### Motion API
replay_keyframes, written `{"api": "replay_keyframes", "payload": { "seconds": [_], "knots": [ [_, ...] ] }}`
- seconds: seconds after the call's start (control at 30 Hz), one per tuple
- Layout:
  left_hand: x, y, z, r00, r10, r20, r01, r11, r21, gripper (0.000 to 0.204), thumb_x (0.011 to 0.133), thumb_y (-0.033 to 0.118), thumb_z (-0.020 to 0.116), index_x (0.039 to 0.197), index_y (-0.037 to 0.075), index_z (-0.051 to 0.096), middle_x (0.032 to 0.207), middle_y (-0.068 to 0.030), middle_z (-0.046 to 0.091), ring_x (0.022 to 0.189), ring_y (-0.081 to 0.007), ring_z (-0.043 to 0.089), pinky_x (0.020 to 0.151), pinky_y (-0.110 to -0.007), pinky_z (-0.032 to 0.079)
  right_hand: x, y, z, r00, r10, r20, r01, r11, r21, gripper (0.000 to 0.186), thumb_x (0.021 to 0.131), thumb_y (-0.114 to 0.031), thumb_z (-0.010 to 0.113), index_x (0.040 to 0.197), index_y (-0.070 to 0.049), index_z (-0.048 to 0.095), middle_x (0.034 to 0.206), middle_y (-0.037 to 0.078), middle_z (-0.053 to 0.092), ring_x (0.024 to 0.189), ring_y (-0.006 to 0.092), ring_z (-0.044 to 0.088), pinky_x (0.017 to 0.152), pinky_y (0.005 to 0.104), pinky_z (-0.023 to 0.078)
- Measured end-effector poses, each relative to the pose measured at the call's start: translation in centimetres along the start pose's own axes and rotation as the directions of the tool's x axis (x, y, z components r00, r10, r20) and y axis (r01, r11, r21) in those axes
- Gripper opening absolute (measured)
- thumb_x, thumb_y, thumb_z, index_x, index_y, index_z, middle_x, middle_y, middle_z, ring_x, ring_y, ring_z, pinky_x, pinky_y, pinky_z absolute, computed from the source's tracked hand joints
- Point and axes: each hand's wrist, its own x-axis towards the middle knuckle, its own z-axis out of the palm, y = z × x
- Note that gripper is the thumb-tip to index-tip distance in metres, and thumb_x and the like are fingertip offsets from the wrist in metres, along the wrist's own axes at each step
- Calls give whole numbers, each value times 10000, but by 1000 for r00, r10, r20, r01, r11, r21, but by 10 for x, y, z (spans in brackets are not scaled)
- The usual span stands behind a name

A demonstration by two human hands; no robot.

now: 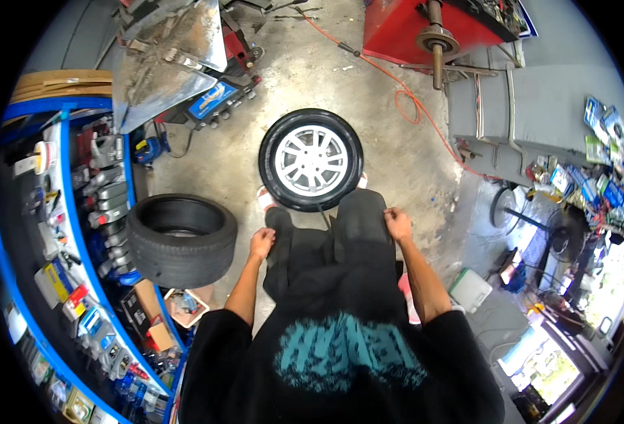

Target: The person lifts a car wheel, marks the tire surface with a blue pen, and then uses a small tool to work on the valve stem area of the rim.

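Note:
A car wheel, a black tyre on a silver multi-spoke alloy rim, lies flat on the floor in front of me. My feet are at its near edge, one on each side. My left hand is closed at the outer side of my left leg, its fingers pinching the dark trousers. Beside my right knee, my right hand is also closed, fingers curled against the trouser cloth. Neither hand touches the wheel. To my left stands a loose black tyre without a rim.
Blue shelving packed with parts runs along the left. A blue-topped jack sits at the far left. A red machine with a metal shaft is at the far right; an orange hose trails over the floor. A black fan stands right.

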Motion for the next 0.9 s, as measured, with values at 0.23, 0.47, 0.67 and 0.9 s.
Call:
{"api": "replay_keyframes", "payload": {
  "seconds": [0.23, 0.47, 0.67, 0.9],
  "knots": [
    [174, -57, 45, 990, 117, -73, -93, 958, 271, 221, 987, 260, 650, 1041, 61, 730, 917, -125, 761, 884, -267, 738, 842, -373, 559, 145, -18, 67, 926, -204, 318, 268, 948, -171, 305, 875, -255, 707, 1135, -100, 745, 996, 165, 695, 923, 326, 701, 878, 425, 563],
    [377, -85, 152, 979, 144, -147, -92, 945, 313, 348, 973, 236, 671, 1216, -14, 683, 1058, -166, 730, 1075, -298, 695, 968, -394, 525, 346, 27, 252, 746, -335, 576, 621, 661, -421, 445, 831, -254, 696, 1240, -82, 663, 1195, 180, 655, 1161, 378, 626, 1007, 497, 520],
    [471, -113, 218, 923, 303, -236, -115, 805, 582, 678, 870, 242, 723, 1448, -47, 516, 1402, -243, 575, 1345, -418, 498, 1158, -479, 395, 400, 66, 353, 790, -456, 411, 611, 643, -462, 651, 851, -274, 733, 1408, 11, 551, 1424, 215, 579, 1378, 378, 505, 1174, 467, 388],
    [483, -121, 229, 835, 441, -329, -176, 781, 600, 516, 844, 179, 694, 1299, -51, 613, 1252, -226, 639, 1205, -410, 581, 1087, -501, 424, 424, 63, 394, 869, -343, 356, 473, 786, -398, 567, 844, -265, 731, 1313, 27, 605, 1371, 207, 620, 1319, 367, 554, 1181, 463, 376]
  ]
}}
